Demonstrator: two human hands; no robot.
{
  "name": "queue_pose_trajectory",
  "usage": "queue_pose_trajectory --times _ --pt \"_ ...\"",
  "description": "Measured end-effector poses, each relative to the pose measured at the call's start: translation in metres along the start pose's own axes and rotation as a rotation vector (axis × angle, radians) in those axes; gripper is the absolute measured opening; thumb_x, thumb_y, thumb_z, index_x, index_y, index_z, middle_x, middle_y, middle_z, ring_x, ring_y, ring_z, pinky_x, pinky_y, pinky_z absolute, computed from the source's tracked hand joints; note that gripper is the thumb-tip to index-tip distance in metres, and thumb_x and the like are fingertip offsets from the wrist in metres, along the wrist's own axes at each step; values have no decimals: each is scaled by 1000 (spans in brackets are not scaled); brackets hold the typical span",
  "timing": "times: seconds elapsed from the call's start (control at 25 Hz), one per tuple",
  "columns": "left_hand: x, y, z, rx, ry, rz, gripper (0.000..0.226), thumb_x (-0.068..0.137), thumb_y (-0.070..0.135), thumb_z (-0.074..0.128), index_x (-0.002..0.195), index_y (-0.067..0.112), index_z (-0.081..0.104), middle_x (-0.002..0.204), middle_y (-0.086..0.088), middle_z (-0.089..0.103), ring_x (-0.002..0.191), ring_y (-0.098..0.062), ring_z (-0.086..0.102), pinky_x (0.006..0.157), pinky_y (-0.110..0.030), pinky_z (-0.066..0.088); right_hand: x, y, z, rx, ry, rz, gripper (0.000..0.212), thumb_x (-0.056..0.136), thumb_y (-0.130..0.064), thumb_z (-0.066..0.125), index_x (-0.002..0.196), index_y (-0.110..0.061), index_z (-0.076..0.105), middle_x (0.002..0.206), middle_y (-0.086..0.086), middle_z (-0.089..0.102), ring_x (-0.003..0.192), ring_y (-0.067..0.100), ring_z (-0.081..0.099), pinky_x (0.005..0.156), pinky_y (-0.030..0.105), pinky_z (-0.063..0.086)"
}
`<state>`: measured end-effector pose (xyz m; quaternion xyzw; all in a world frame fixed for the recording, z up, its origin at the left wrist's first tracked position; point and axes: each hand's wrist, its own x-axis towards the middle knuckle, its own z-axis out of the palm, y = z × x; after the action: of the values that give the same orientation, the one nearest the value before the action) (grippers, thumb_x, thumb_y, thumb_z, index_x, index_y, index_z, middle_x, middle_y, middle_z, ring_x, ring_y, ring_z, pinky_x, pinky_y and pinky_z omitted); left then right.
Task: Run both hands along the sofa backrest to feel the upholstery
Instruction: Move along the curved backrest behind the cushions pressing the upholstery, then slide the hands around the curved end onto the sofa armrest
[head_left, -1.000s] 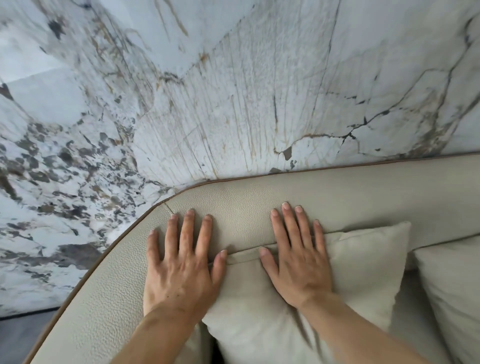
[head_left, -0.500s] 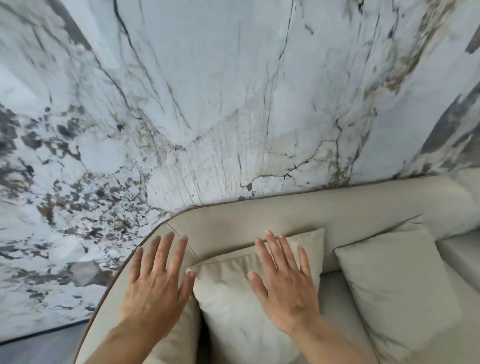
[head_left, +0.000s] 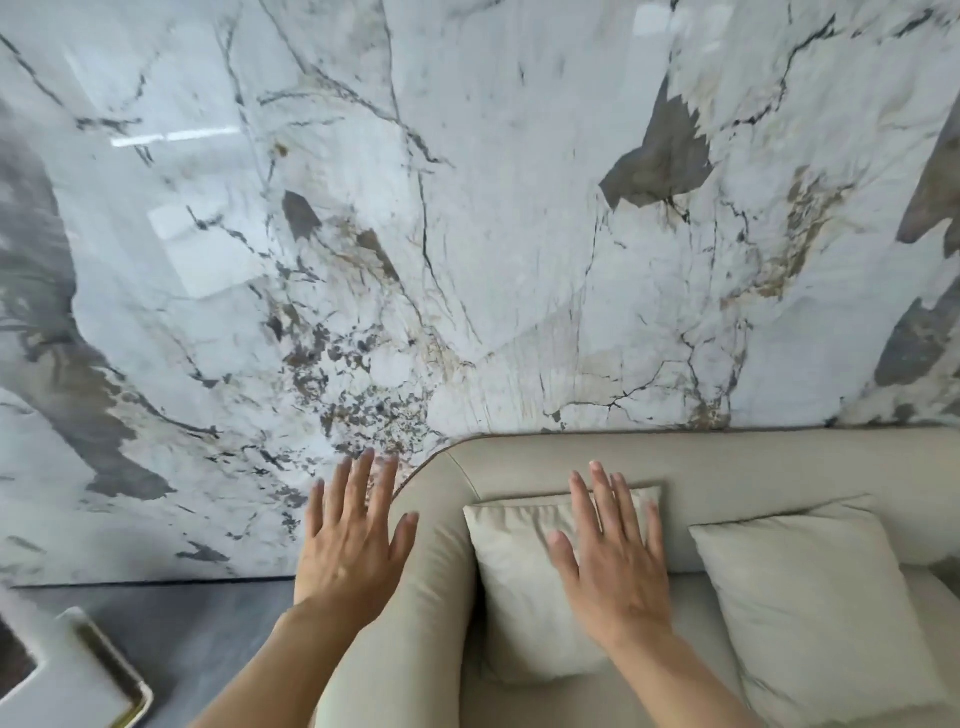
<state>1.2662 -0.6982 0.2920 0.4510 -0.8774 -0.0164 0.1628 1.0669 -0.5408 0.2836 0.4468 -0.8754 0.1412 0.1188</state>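
The beige leather sofa backrest (head_left: 727, 462) runs along the marble wall and curves down at its left corner into the armrest (head_left: 431, 561). My left hand (head_left: 353, 540) is flat with fingers spread, palm down, at the armrest's outer left edge, its fingers over the wall and floor. My right hand (head_left: 615, 551) is also flat with fingers apart, lying over a beige cushion (head_left: 514, 587) that leans against the backrest. Neither hand holds anything.
A second beige cushion (head_left: 810, 608) leans on the backrest to the right. A glossy white marble wall (head_left: 467, 234) rises behind the sofa. A white side table with a gold rim (head_left: 88, 675) stands on the dark floor (head_left: 197, 623) at the lower left.
Both hands have pulled back from the top of the backrest. The left hand slid off the corner to the armrest's outer side, the right now lies on the cushion. The view has widened.
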Motion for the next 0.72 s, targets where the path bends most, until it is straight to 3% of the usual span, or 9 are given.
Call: queue_pose_trajectory --times 0.24,0.36,0.52,0.64,0.72 --pt "-43 6 -45 13 67 -37 64 95 52 27 152 26 12 161 -3 15 148 -24 5 120 -46 0 -54 -2 -37 36 -26 -19 68 87 -50 20 144 -17 37 155 7 29 142 26 27 114 55 20" --pt "-37 13 -41 2 30 40 65 94 52 26 151 26 11 162 -3 12 148 -24 2 120 -46 -3 -64 -4 -36 40 -7 35 65 89 -50 26 146 -19 33 156 6 26 143 25 23 115 54 15" --pt "-7 18 -14 -47 14 164 65 94 52 28 152 26 12 161 -4 15 148 -25 4 120 -46 -2 -63 -3 -25 -19 -15 154 63 92 -47 38 149 -23 24 159 3 20 146 23 14 116 51 5" --pt "31 6 11 -78 -41 293 65 95 51 28 152 24 12 161 -5 15 148 -25 4 120 -47 0 -58 -16 -14 -75 -19 309 66 91 -48 33 150 -24 19 160 3 15 146 23 13 117 51 6" --pt "59 -6 26 -85 -106 391 65 95 51 25 152 24 10 162 -5 13 148 -25 3 120 -48 0 -55 -34 -7 -77 -30 443 66 93 -49 30 151 -25 10 161 0 6 147 21 4 117 49 -3"
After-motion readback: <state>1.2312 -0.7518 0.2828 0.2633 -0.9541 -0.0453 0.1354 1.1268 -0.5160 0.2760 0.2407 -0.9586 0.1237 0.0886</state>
